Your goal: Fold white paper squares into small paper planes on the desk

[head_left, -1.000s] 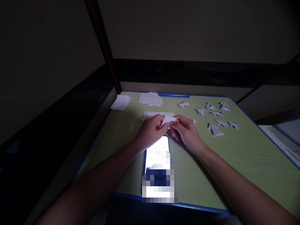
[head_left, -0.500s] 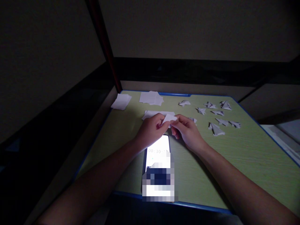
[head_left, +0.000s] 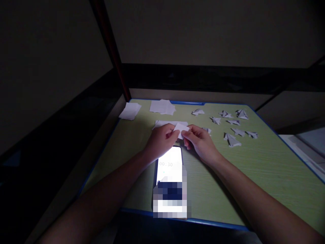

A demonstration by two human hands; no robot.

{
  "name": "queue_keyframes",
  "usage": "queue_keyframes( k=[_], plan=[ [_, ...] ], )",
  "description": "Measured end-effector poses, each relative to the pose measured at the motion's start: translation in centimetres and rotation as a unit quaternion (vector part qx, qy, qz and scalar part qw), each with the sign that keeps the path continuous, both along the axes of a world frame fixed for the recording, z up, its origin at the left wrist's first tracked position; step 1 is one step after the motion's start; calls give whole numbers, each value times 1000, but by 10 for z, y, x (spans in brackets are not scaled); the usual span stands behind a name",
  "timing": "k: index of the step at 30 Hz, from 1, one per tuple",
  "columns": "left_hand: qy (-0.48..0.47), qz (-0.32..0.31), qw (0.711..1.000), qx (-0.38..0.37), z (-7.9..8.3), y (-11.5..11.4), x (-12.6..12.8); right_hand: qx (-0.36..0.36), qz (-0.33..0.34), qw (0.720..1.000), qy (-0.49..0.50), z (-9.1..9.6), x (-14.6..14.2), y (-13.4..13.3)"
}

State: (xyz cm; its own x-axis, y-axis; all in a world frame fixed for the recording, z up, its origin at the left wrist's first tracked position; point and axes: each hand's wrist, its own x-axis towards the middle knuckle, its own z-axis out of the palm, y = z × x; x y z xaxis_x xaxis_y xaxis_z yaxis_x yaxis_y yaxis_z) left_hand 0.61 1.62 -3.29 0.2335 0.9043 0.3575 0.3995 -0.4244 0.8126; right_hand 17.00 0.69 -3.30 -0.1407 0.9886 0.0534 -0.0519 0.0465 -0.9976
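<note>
Dark walls close in around a pale green, wood-grained table (head_left: pixel 266 176) with blue edging. Between its middle and far edge, just past the top of a lit, dark-framed phone (head_left: pixel 169 157), I hold a small folded piece of white paper (head_left: pixel 181 127). My left hand (head_left: pixel 162 137) and right hand (head_left: pixel 200 142) come together on it, each pinching it between thumb and fingers.

If my thumbs press unevenly, I think the crease could run crooked; if I pull the two sides apart too hard, the thin paper could tear. In this dim light I could easily misjudge an edge. A careless sweep of my right wrist could knock the folded white paper shapes (head_left: pixel 232 139) spread toward the far right corner.

I make out no container: a loose white paper stack (head_left: pixel 130 111) lies at the far left corner, overlapping white sheets (head_left: pixel 162 106) by the far edge, and a flat white paper strip (head_left: pixel 171 123) behind my left hand, all directly on the tabletop.
</note>
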Motion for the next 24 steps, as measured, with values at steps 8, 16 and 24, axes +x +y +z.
queue_keyframes(
  k=[8, 16, 24],
  plan=[
    [-35, -4, 998, -46, 2, 0, 0, -9, 5, 1000, 1, 1, -1, -1],
    [-48, -7, 998, -35, 2, 1, 0, 11, -4, 1000, -6, 0, 0, 0],
    [-39, -18, 999, -29, 2, -2, 2, 24, -16, 1000, -10, -1, 1, 0]
  ],
)
